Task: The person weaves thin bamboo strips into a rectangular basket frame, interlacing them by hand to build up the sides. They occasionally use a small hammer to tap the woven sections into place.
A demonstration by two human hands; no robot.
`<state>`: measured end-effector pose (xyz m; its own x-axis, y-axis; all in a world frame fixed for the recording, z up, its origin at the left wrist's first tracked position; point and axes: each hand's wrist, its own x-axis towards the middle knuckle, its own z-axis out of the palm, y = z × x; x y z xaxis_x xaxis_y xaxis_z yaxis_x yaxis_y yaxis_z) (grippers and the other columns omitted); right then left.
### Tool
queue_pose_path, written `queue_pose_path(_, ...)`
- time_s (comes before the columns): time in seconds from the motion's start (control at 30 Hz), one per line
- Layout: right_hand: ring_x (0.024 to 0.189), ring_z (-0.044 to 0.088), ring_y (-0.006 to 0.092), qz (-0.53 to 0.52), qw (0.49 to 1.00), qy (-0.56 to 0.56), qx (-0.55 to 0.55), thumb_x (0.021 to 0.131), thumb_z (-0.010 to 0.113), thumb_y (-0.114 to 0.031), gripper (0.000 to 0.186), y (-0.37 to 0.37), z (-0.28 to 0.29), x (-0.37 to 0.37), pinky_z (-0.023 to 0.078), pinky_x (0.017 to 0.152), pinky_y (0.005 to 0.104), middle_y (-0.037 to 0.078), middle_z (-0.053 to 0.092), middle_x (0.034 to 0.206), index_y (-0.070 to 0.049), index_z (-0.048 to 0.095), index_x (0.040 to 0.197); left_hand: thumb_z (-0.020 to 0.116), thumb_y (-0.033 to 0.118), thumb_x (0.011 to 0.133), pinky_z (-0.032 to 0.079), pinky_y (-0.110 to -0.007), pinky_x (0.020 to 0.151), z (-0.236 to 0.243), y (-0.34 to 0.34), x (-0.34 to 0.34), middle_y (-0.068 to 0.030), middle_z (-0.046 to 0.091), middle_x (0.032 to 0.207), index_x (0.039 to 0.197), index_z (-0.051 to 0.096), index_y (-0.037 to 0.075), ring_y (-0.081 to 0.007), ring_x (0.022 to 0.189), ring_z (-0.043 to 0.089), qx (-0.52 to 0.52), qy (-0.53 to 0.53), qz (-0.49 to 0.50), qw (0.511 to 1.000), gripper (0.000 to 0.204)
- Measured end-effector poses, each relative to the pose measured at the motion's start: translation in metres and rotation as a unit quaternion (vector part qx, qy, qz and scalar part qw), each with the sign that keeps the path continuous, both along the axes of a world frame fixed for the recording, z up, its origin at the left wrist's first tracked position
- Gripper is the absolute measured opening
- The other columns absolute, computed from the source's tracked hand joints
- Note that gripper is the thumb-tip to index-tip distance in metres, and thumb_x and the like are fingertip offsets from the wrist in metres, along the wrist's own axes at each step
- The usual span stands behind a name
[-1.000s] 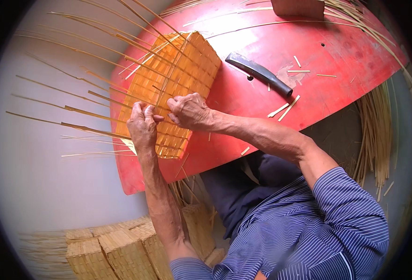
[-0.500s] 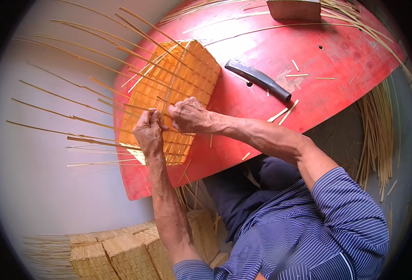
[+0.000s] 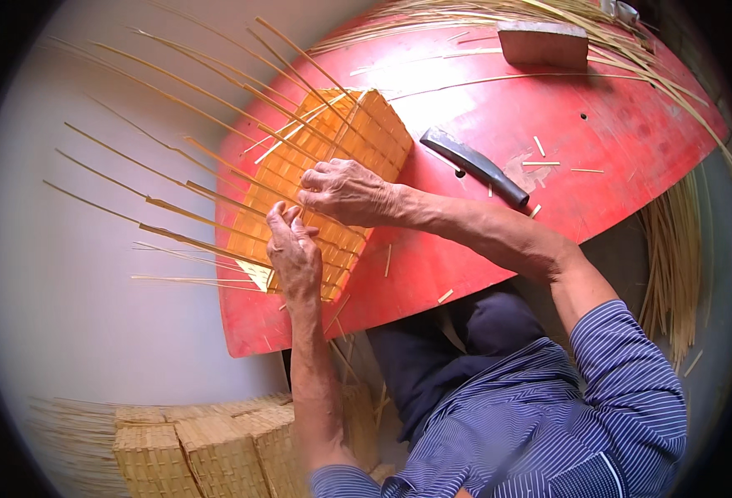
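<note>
A woven yellow-orange basket point(image 3: 383, 137) of flat bamboo strips lies tilted on the left of the red table. Long loose strip ends point(image 3: 175, 212) stick out from it to the left, towards the wall. Over the lower part of the weave, my left hand point(image 3: 295, 253) has its fingers bent and drawn together; what is between them is too small to make out. My right hand point(image 3: 348, 192) is closed against the weave just above, its fingertips among the strips and hidden from view. Both hands are close together but apart.
On the red table point(image 3: 499, 232), right of the basket, lies a dark curved-blade knife point(image 3: 475, 166). Behind it stand a brown block point(image 3: 544, 46) and long strips; short offcuts point(image 3: 540, 163) are scattered around. Finished-looking woven pieces point(image 3: 217, 444) sit lower left; a strip bundle point(image 3: 669, 266) hangs right.
My right hand has shifted up and left across the weave. My left fingers have curled differently below it. The whole scene sits slightly further right and lower in the view.
</note>
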<state>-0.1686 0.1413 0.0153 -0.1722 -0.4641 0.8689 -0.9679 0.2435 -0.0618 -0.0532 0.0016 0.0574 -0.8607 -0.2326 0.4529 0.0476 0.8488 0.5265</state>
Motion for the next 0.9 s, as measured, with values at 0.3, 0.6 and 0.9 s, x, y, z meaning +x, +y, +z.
queue_pose_path(0.3,0.093,0.059,0.0258,-0.051,0.998,0.01,-0.024,0.084,0.067,-0.023,0.018,-0.01,0.001,0.003,0.051,0.076,0.0413,0.007,0.057,0.095,-0.007,0.063,0.091,0.048,0.004,0.101,0.057,-0.036,0.076,0.046,-0.004,-0.011,-0.0187,0.069,0.12,0.145,0.045,-0.001,-0.0225,0.082,0.073,0.02,0.027,-0.006,0.999,0.044)
queue_pose_path(0.6,0.084,0.056,0.0262,-0.046,0.99,0.029,-0.129,0.074,0.073,-0.018,0.019,-0.016,-0.002,0.003,0.047,0.07,0.0407,0.008,0.054,0.086,-0.008,0.057,0.075,0.063,0.02,0.102,0.047,-0.026,0.075,0.045,-0.007,-0.015,-0.0005,0.063,0.092,0.116,0.066,0.007,-0.0094,0.084,0.058,0.18,0.032,-0.115,0.976,0.019)
queue_pose_path(0.9,0.081,0.056,0.0251,-0.085,0.986,-0.033,-0.14,0.077,0.067,-0.017,0.013,-0.03,-0.002,0.002,0.046,0.069,0.0409,0.007,0.055,0.08,-0.009,0.057,0.074,0.057,0.003,0.099,0.049,-0.028,0.079,0.036,-0.008,-0.01,-0.003,0.063,0.099,0.112,0.065,0.004,-0.0113,0.091,0.061,0.138,0.035,-0.125,0.982,0.016)
